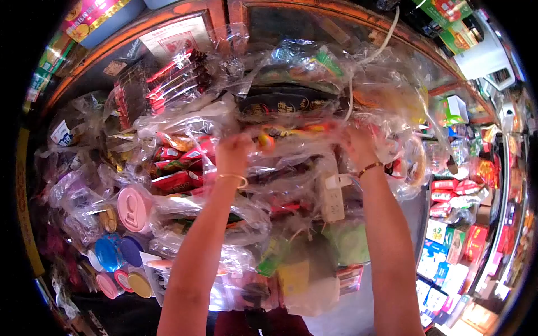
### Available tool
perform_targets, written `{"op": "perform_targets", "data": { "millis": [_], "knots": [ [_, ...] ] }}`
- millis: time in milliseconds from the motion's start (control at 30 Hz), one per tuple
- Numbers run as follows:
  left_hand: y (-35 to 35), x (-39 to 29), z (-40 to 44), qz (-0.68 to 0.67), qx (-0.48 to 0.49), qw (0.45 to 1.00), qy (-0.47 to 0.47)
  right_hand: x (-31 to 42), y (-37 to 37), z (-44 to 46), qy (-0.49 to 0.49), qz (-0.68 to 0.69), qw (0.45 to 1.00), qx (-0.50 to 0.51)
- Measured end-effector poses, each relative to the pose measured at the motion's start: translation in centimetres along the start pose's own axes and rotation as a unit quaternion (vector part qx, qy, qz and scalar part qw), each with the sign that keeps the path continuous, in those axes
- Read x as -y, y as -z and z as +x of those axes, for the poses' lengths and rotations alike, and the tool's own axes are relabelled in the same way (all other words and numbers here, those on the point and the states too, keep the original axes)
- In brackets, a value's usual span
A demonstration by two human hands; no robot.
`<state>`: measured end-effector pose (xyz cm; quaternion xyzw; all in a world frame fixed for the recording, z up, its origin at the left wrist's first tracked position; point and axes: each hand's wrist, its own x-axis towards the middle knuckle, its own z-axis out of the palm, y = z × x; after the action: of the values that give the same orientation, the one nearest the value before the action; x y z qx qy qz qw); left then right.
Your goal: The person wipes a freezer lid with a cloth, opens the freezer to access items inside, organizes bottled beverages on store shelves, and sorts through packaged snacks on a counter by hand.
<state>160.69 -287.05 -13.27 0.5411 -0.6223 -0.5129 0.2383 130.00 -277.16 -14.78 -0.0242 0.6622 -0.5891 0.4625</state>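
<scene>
Both my hands reach forward over a heap of clear plastic bags filled with packaged snacks. My left hand [232, 151] is closed at the near left side of a clear plastic bag [291, 151]. Opposite it, my right hand [358, 144] grips the bag's right side, its fingers blurred. Between the hands lie small orange and yellow packets [274, 134], too smeared to read. Just beyond them sits a black package with gold lettering [286, 105]. Red snack packets [178, 181] show through plastic left of my left hand.
A white power strip [333, 196] with a plug lies below my right hand, and a white cable [386, 42] hangs behind it. Lidded jars, one with a pink lid [134, 209], stand at left. Shelves of boxes [476, 242] run along the right. An orange-framed cabinet [297, 11] closes the back.
</scene>
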Motion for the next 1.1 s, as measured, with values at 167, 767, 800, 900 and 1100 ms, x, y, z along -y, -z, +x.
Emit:
{"op": "perform_targets", "data": {
  "millis": [167, 767, 800, 900, 1100],
  "knots": [
    [-1.7, 2.1, 3.4, -0.634, -0.066, 0.73, 0.244, -1.0, -0.9, -1.1, -0.039, 0.361, 0.93, -0.056],
    [0.1, 2.5, 6.3, -0.498, 0.035, 0.793, 0.35, -0.7, -2.0, 0.9, -0.161, 0.29, 0.943, 0.033],
    [-0.1, 3.2, 6.5, -0.499, 0.034, 0.792, 0.351, -0.9, -2.0, 0.9, -0.141, 0.34, 0.929, 0.04],
    [0.1, 1.7, 5.4, -0.568, 0.058, 0.778, 0.263, -0.6, -2.0, 0.7, -0.127, 0.342, 0.916, 0.167],
    [-0.4, 4.0, 3.0, -0.284, -0.046, 0.957, -0.03, 0.8, -3.2, -1.3, -0.045, 0.072, 0.993, 0.083]
  ]
}}
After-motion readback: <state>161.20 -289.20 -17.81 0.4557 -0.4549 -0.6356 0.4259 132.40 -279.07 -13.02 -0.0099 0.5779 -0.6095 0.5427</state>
